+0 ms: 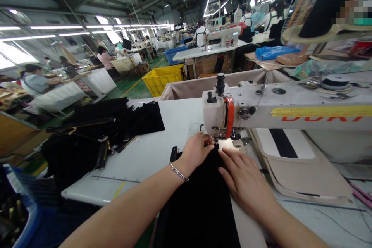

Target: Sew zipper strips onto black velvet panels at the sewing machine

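I see the white table (151, 151) spreading from near to far, with the sewing machine (290, 108) across its right side. A heap of black pieces (95, 131) lies at the table's far left, well apart from my hands. The black fabric (200, 201) runs from the near edge up to the presser foot (222, 136), in the middle. My right hand (247, 180) lies flat and open on the fabric's right edge. My left hand (196, 151) is curled, fingertips pinching the fabric's far end just beside the foot. A thin bracelet (178, 171) circles the left wrist.
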The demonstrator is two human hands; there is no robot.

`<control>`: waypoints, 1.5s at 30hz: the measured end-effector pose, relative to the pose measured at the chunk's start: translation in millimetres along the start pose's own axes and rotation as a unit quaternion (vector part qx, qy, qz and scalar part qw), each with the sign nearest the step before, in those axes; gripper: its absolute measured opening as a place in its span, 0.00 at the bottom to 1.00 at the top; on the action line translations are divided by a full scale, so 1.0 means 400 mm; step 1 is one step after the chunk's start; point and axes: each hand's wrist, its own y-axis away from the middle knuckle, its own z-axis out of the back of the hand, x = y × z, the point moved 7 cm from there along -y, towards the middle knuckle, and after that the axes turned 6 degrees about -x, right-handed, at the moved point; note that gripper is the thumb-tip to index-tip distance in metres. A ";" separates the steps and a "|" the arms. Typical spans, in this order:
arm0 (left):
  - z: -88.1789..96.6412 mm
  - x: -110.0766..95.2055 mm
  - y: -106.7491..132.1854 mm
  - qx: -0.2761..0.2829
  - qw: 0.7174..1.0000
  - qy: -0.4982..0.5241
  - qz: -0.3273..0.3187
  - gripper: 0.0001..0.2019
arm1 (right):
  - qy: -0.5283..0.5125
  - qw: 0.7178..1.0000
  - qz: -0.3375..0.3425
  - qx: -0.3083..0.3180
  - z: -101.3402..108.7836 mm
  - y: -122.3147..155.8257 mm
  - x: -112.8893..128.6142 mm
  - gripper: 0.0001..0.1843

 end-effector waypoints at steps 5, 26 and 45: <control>-0.005 0.004 -0.007 0.007 1.000 -0.001 -0.004 0.02 | 0.001 1.000 0.000 0.002 0.001 -0.003 0.002 0.26; -0.018 -0.041 0.081 0.089 0.982 -0.063 -0.157 0.13 | 0.008 1.000 0.010 0.011 0.001 0.001 0.002 0.26; 0.023 -0.079 0.120 0.144 0.972 -0.077 -0.167 0.16 | -0.009 1.000 0.005 0.016 0.027 0.046 0.019 0.22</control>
